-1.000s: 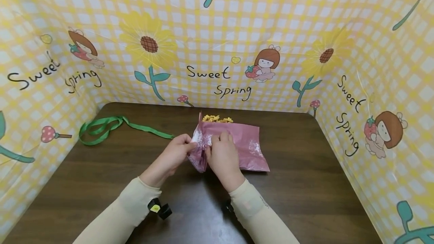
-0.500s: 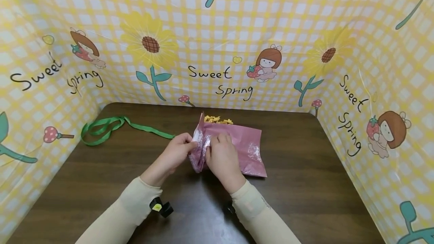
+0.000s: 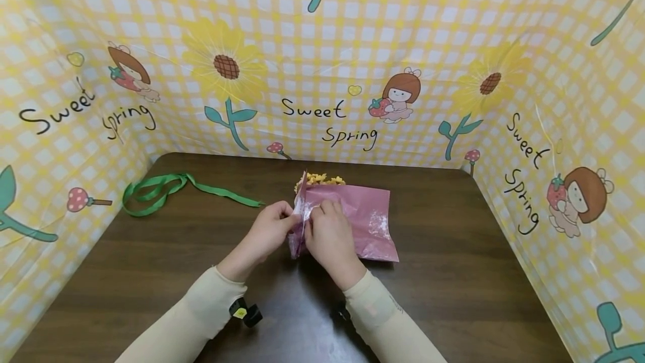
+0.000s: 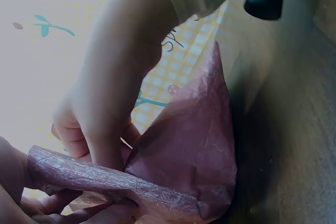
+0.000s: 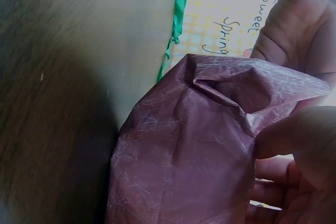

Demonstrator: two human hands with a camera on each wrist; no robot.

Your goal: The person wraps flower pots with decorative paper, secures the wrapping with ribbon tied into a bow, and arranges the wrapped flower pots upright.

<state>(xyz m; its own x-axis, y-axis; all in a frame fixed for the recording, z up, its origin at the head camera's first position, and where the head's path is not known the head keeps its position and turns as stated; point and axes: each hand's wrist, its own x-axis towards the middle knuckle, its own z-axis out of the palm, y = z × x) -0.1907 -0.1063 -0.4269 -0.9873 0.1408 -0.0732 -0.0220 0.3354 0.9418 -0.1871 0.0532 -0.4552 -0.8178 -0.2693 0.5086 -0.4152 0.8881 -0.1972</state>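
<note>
A sheet of pink wrapping paper [image 3: 370,217], creased and shiny, lies at mid-table in the head view. Its left part stands up in a narrow fold. Small yellow blossom-like pieces [image 3: 325,180] show past its far edge; what they belong to is covered. My left hand [image 3: 269,231] pinches the raised fold from the left, thumb on top. My right hand [image 3: 333,240] grips the paper just right of the fold, its fingers curled in. In the right wrist view, the right thumb [image 5: 275,137] presses the paper's edge. The left wrist view shows the right hand [image 4: 100,114] reaching behind the rolled edge.
A loose green ribbon [image 3: 156,195] lies at the far left, its tail ending near my left hand. The dark wooden table [image 3: 453,273] is walled on three sides by yellow checked cloth [image 3: 312,60]. A black wrist camera [image 3: 247,311] sits below the left sleeve.
My left hand has moved slightly right, bringing the raised fold closer to my right hand and making it narrower. The paper's near right corner has shifted toward me. The ribbon lies unchanged.
</note>
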